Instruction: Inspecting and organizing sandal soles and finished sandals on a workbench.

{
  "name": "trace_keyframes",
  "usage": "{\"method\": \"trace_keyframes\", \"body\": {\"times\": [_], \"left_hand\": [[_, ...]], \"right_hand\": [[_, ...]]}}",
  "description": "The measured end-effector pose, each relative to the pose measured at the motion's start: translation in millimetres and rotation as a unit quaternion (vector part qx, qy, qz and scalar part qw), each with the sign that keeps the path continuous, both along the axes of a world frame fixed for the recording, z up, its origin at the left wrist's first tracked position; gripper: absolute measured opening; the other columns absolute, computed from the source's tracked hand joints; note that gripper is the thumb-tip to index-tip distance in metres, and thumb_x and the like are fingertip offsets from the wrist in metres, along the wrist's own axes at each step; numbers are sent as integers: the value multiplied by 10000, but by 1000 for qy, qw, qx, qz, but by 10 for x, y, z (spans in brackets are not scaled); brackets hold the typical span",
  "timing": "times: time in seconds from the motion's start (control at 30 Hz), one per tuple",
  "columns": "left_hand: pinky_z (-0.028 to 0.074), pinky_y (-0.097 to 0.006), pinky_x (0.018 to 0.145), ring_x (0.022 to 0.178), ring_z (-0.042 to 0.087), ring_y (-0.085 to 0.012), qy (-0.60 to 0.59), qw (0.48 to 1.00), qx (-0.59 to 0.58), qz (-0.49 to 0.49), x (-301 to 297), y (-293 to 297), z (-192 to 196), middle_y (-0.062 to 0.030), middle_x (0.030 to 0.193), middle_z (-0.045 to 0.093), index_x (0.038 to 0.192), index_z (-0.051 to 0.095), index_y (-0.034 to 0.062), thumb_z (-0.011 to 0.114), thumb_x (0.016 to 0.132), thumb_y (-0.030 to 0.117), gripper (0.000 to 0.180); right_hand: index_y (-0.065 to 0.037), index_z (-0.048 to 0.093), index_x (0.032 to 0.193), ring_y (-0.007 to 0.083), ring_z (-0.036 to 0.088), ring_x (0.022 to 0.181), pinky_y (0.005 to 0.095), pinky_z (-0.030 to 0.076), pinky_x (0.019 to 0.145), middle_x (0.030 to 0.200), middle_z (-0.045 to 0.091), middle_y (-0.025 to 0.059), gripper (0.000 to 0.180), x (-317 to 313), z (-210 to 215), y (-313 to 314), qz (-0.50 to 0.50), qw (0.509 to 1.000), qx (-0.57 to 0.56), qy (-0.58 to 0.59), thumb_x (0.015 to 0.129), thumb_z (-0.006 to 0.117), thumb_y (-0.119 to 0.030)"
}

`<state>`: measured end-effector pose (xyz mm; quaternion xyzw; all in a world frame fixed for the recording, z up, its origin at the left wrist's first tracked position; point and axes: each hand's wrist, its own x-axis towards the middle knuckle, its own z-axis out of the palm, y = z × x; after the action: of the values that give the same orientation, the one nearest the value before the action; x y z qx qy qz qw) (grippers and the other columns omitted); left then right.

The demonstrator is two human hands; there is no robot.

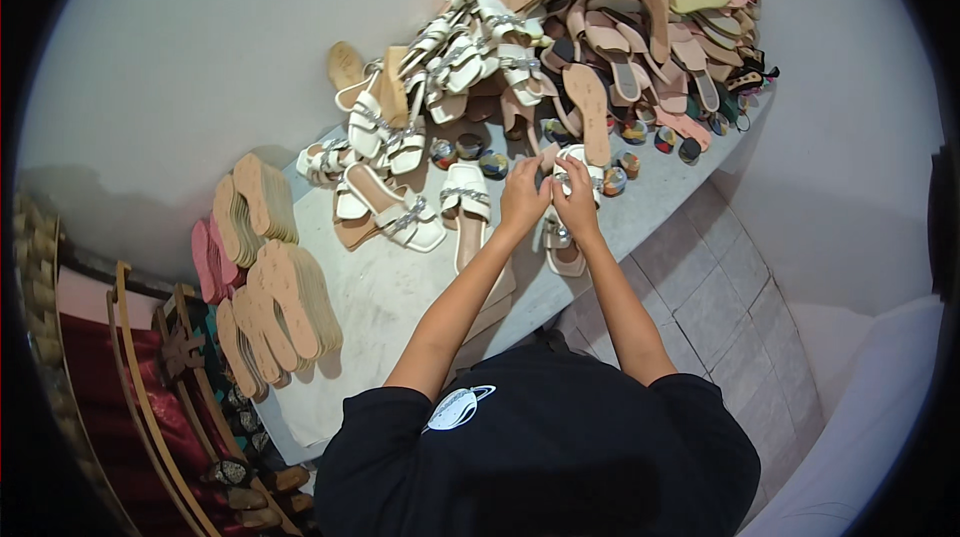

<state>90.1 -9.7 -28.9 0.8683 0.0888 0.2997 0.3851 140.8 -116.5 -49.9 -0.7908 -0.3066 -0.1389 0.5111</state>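
Note:
Both my hands are close together over the near right part of the table. My right hand point(575, 202) has its fingers curled on a white sandal point(586, 159), covering part of it. Beside it, the bent fingers of my left hand point(523, 199) meet near that sandal's left edge; what they grip is hidden. Just below my hands lies another white sandal point(565, 255) with a silvery trim on its strap. To the left of my left forearm, one more white sandal point(465, 199) points toward me.
A large heap of sandals and soles point(620, 47) covers the table's far end. Round multicoloured rolls point(493, 165) sit along its front. Stacked tan insoles point(295, 297) stand at the left, beside a wooden rack point(150, 377). The table's edge point(640, 237) runs along my right; tiled floor point(720, 287) lies beyond.

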Motion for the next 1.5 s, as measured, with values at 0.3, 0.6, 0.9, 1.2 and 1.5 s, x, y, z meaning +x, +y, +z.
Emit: {"method": "trace_keyframes", "body": {"times": [0.3, 0.6, 0.9, 1.2, 1.5], "left_hand": [[420, -386, 825, 953, 539, -347, 57, 997, -11, -53, 684, -466, -191, -186, 1020, 572, 1127, 504, 10, 596, 735, 134, 421], [408, -414, 824, 943, 540, -351, 78, 997, 18, -23, 928, -647, -310, -168, 969, 598, 1170, 452, 3, 572, 741, 98, 455], [369, -408, 878, 1044, 501, -288, 71, 995, 64, 7, 962, -537, -444, -98, 1085, 562, 1213, 446, 95, 547, 730, 51, 495], [279, -439, 935, 1111, 457, -278, 67, 994, 81, 12, 976, -592, -350, -55, 1132, 559, 1265, 405, 150, 627, 706, 98, 604], [255, -469, 914, 1046, 491, -250, -20, 995, 92, 15, 974, -674, -174, -71, 1026, 587, 1253, 432, 156, 682, 662, 151, 641]], "right_hand": [[-3, 505, 1094, 340, 460, 1061, 390, 375, 893, 1135, 476, 184, 321, 650, -242, -550, -69, 997, -13, 40, 794, 516, -119], [10, 410, 1197, 239, 564, 931, 320, 453, 776, 1066, 537, 181, 392, 1211, -542, -588, -37, 987, -9, 158, 840, 509, -119], [8, 348, 1236, 148, 600, 789, 253, 479, 665, 931, 592, 115, 441, 1312, -625, -656, 58, 943, 148, 294, 838, 527, -58], [4, 351, 1241, 106, 561, 842, 232, 436, 750, 916, 598, 85, 455, 1174, -416, -865, 78, 885, 258, 379, 846, 554, -98], [-10, 365, 1235, 92, 561, 855, 212, 429, 744, 954, 606, 74, 439, 1061, -61, -921, 97, 857, 285, 417, 850, 553, -107]]}}
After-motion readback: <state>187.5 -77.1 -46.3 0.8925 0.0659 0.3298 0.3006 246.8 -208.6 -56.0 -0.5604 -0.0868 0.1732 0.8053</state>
